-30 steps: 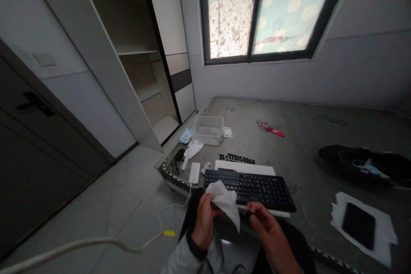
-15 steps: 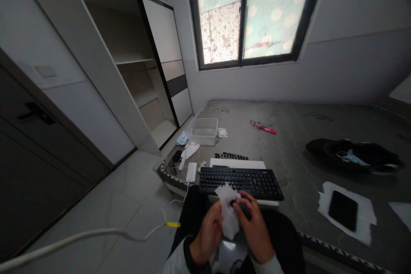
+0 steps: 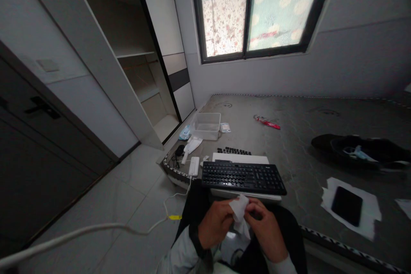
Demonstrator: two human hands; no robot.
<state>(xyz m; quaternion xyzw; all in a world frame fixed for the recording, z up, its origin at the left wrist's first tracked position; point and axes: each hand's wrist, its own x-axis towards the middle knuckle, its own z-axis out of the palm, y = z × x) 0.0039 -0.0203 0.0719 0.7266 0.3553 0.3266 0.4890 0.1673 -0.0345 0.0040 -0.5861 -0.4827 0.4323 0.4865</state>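
White wipe (image 3: 240, 210) pinched between both hands over the person's lap, just in front of the black keyboard (image 3: 244, 177) at the near edge of the grey mattress (image 3: 298, 137). Left hand (image 3: 216, 227) is curled, thumb and fingers closed on the wipe's left side; right hand (image 3: 266, 231) is likewise closed on its right side, fingertips meeting the left's. Whether a small part, e.g. a keycap, sits inside the fold can't be told; the wipe hides it.

Judging by the grip, the step in hand looks like rubbing or folding the wipe w/ both hands, close to the body. A next move would prob. call for freeing one hand while the other keeps the wipe, then a short reach fwd to the keyboard or to the row of loose black keycaps (image 3: 238, 152) lying behind the white board (image 3: 239, 159) under it.

Also on the mattress: clear plastic box (image 3: 206, 126) at the far left corner, red packet (image 3: 268, 123) beyond, dark clothing (image 3: 359, 154) at right, black phone (image 3: 346, 200) on white paper (image 3: 369, 220). White cable (image 3: 96, 233) trails across the tiled floor (image 3: 128, 205).
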